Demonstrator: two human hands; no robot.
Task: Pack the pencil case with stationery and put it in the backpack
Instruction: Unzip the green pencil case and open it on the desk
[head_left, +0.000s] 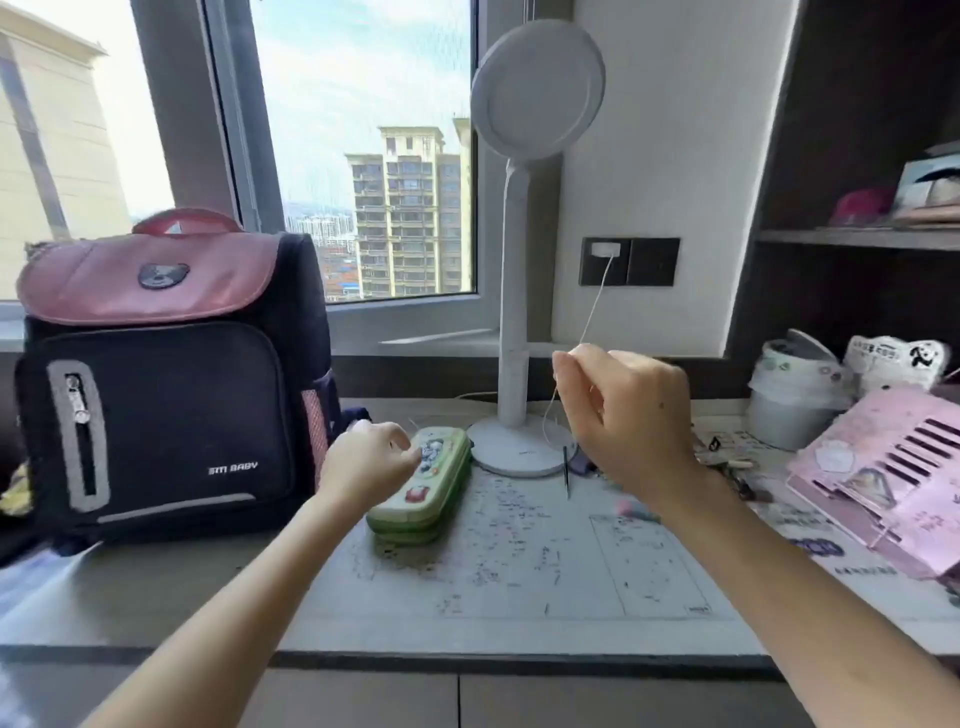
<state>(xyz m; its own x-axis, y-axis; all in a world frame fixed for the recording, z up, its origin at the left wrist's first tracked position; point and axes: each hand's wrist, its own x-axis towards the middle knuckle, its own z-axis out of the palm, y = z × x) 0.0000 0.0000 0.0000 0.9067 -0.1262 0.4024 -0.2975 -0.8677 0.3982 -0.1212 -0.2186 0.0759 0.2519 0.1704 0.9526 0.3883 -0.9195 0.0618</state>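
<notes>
Window-side tabletop, papers spread flat, high-rises outside. Left hand loosely curled, fingertips touching the near end of the case; nothing gripped that I can see. Case is green, closed, lying flat just right of the backpack and beside the lamp base. Right hand raised above the tabletop, thumb and finger pinched on the thin white cord that runs up to the wall socket. Backpack upright, pink flap shut. Loose stationery lies right of the lamp, partly behind the right hand; a dark pen shows. Judged step: barely begun, case not yet opened. Next calls for dropping the cord and opening the case with both hands.
</notes>
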